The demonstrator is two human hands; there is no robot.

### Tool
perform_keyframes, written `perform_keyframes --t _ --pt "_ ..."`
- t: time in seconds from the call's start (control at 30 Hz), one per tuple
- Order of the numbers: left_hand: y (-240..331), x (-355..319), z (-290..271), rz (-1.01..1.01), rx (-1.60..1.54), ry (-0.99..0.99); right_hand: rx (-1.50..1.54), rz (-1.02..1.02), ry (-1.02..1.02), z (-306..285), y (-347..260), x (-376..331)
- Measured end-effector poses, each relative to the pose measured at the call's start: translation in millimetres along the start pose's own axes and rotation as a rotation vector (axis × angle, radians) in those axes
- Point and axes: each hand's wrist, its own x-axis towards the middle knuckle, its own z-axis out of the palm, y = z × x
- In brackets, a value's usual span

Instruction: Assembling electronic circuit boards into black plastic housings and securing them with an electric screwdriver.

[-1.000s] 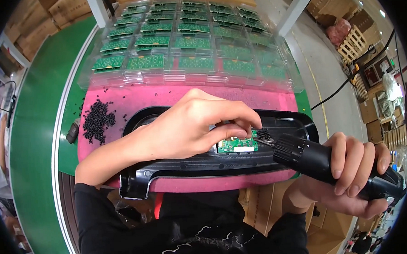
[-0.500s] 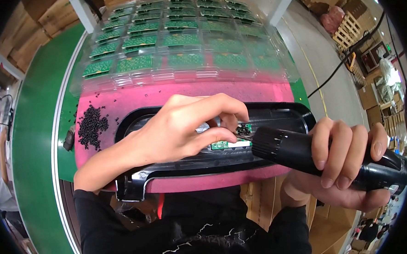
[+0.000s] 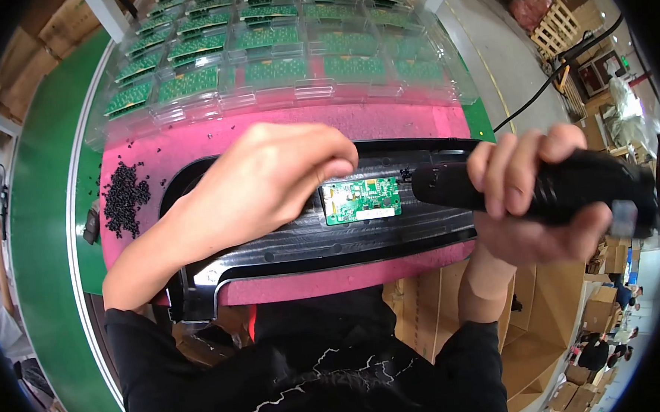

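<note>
A: Logging the current step. The left hand is resting, fingers curled and pressed together, on the long black plastic housing, just left of the small green circuit board. It is bracing the housing, not pinching anything.

B: And the board itself?

A: It is lying flat in a recess near the middle of the housing, which is sitting on the pink foam pad on the bench.

B: Right side?

A: The right hand is wrapping closed around a black electric screwdriver. The tool is lying roughly level, its nose pointing left and ending just beside the board's right edge. I cannot tell whether the bit is seated in a screw.

B: So, judged step?

A: Fastening the board to the housing, apparently at its right end. The next move is likely calling for the bit to be square on the screw while the left hand is keeping the housing from sliding.

B: Surroundings?

A: Black screws are lying heaped at the left of the pad. Clear trays of green boards are stacked at the far side.
</note>
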Motion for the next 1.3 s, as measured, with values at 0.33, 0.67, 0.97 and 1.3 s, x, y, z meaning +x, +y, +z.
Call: perform_keyframes --t 0.33,0.67,0.97,1.3 --pt "-14.0 -10.5 8.8 0.042 0.081 -0.514 -0.122 0.143 0.108 -18.8 34.0 -6.6" --pt "-13.4 -14.0 8.1 -0.143 0.107 -0.622 -0.133 0.193 0.113 -19.6 44.1 -3.3" --pt "-10.0 -12.5 3.2 -0.217 0.11 -0.675 -0.218 0.268 0.06 -13.8 51.6 5.4" --pt "-16.4 -11.4 8.6 -0.132 0.109 -0.583 0.153 0.062 0.001 -2.0 22.0 0.0"
